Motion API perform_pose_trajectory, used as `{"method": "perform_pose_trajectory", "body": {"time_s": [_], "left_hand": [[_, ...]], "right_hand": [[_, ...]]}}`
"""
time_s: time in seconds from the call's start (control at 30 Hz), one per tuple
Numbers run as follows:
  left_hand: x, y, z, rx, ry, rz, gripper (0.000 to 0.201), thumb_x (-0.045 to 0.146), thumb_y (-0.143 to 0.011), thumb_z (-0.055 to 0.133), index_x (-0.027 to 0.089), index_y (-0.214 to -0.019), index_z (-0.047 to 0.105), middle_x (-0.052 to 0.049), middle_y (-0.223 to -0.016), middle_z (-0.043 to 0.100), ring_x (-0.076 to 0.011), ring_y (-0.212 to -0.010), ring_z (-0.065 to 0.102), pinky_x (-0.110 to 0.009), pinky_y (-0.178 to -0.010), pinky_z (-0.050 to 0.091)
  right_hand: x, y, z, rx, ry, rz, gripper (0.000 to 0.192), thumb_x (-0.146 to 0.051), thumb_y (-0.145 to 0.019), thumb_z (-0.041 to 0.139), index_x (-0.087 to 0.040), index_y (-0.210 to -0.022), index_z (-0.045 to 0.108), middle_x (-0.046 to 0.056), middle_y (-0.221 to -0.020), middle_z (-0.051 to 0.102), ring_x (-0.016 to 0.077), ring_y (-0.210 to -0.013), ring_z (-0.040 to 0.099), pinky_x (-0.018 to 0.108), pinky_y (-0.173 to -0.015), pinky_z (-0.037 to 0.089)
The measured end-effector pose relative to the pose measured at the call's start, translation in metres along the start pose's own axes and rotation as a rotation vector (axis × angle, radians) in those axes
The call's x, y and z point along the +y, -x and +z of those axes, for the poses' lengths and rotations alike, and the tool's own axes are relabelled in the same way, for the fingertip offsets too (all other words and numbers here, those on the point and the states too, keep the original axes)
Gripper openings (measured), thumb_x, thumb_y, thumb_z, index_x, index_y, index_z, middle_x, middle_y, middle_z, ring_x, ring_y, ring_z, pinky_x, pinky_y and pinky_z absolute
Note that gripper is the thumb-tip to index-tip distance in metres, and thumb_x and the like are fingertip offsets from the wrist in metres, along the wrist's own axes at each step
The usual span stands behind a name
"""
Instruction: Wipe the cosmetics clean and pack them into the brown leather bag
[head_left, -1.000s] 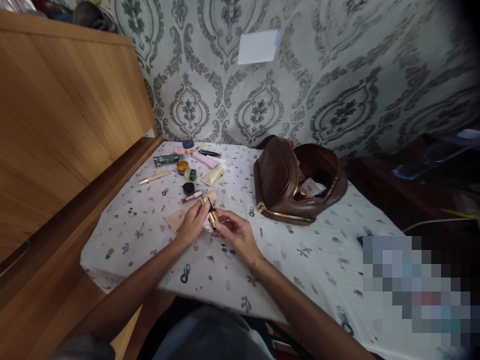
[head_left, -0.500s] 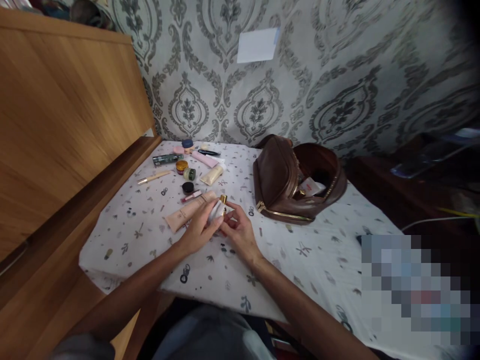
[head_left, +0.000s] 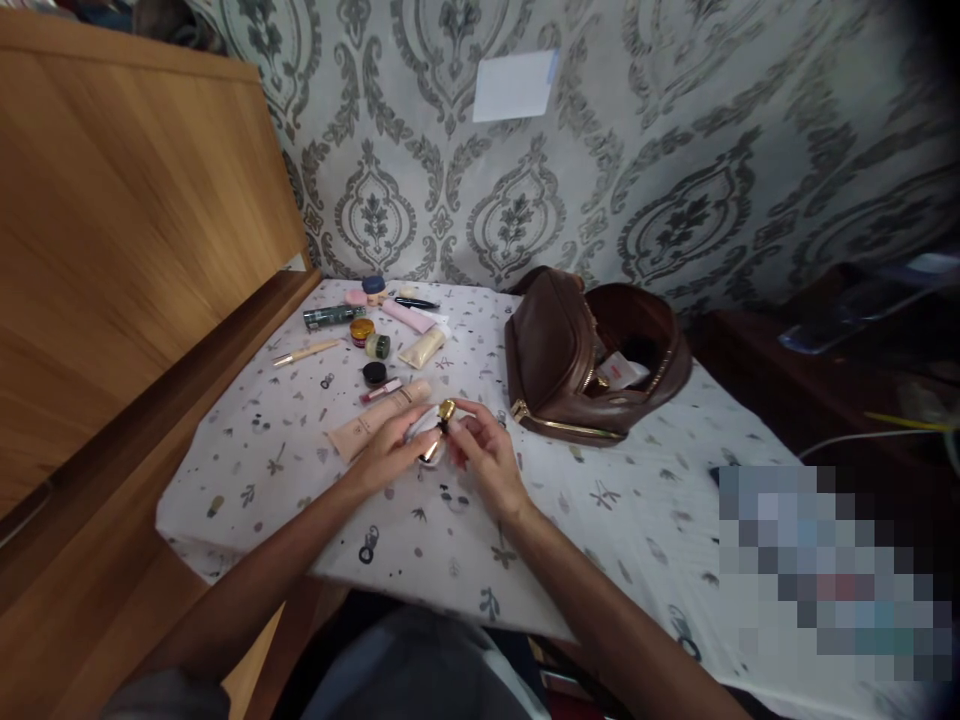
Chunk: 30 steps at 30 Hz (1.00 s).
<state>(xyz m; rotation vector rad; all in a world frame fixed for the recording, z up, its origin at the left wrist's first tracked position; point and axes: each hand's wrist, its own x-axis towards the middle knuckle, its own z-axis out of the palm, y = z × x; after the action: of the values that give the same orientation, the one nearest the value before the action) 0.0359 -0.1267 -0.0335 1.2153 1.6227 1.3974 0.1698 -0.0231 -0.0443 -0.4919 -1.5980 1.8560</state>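
Your small gold-capped bottle [head_left: 445,412] sits pinched between the fingertips of your right hand [head_left: 486,458], its gold top just above your thumb and forefinger; those fingers are closed lightly round it, not clenched. Against its near side your left hand [head_left: 391,456] presses a small white pad [head_left: 421,436], fingers curled loosely over the pad so that only a pale edge shows beneath them; whether a second gold piece lies under that hand is too small to tell. My reading is that you are mid-way through wiping or dabbing the bottle with the pad, both hands meeting just over the patterned tablecloth [head_left: 300,470]. The next move, as I judge it, calls for a steady right-hand pinch while the left works the pad round, kept low so nothing rolls away. Just beyond your left fingertips lies a beige tube [head_left: 375,423], nearly touching them. Farther out past the tube are a pink lip stick [head_left: 381,390], a black-lidded pot [head_left: 374,373], an amber jar [head_left: 364,331] and a dark green tube [head_left: 334,317]. Beyond your right knuckles, apart from them, stands an open brown leather bag [head_left: 570,355].
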Motion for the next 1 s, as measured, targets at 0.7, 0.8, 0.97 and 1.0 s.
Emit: {"method": "perform_pose_trajectory", "body": {"time_s": [0.7, 0.8, 0.97, 1.0], "left_hand": [[0.018, 0.005, 0.011, -0.04, -0.105, 0.073, 0.034, 0.032, -0.079, 0.067, 0.018, -0.11, 0.064, -0.006, -0.106, 0.069, -0.023, -0.096, 0.064, -0.029, -0.078, 0.051], [0.019, 0.004, 0.009, -0.053, -0.015, -0.032, 0.035, 0.037, -0.081, 0.065, 0.017, -0.109, 0.063, -0.004, -0.092, 0.068, -0.0177, -0.075, 0.062, -0.025, -0.061, 0.049], [0.011, 0.003, 0.007, -0.008, 0.038, -0.074, 0.032, 0.042, -0.082, 0.064, 0.018, -0.102, 0.063, 0.002, -0.072, 0.06, -0.0112, -0.055, 0.05, -0.021, -0.049, 0.041], [0.01, 0.003, 0.007, 0.008, 0.031, -0.061, 0.031, 0.044, -0.083, 0.063, 0.017, -0.1, 0.063, 0.002, -0.073, 0.059, -0.0109, -0.056, 0.05, -0.02, -0.05, 0.041]], "right_hand": [[-0.005, -0.004, -0.003, 0.099, -0.044, 0.076, 0.045, -0.056, -0.068, 0.078, -0.021, -0.066, 0.05, -0.009, -0.043, 0.047, 0.0061, -0.034, 0.035, 0.02, -0.036, 0.024], [-0.009, -0.003, -0.002, 0.078, -0.098, 0.048, 0.036, -0.055, -0.076, 0.072, -0.02, -0.079, 0.063, -0.008, -0.048, 0.049, 0.0067, -0.038, 0.038, 0.02, -0.039, 0.028], [-0.014, -0.002, -0.004, 0.052, -0.124, 0.033, 0.035, -0.052, -0.074, 0.074, -0.019, -0.081, 0.066, -0.007, -0.049, 0.05, 0.0063, -0.038, 0.039, 0.02, -0.038, 0.029], [-0.014, -0.002, -0.005, 0.06, -0.119, 0.05, 0.036, -0.053, -0.073, 0.075, -0.019, -0.078, 0.063, -0.007, -0.048, 0.05, 0.0058, -0.037, 0.038, 0.019, -0.036, 0.028]]}}
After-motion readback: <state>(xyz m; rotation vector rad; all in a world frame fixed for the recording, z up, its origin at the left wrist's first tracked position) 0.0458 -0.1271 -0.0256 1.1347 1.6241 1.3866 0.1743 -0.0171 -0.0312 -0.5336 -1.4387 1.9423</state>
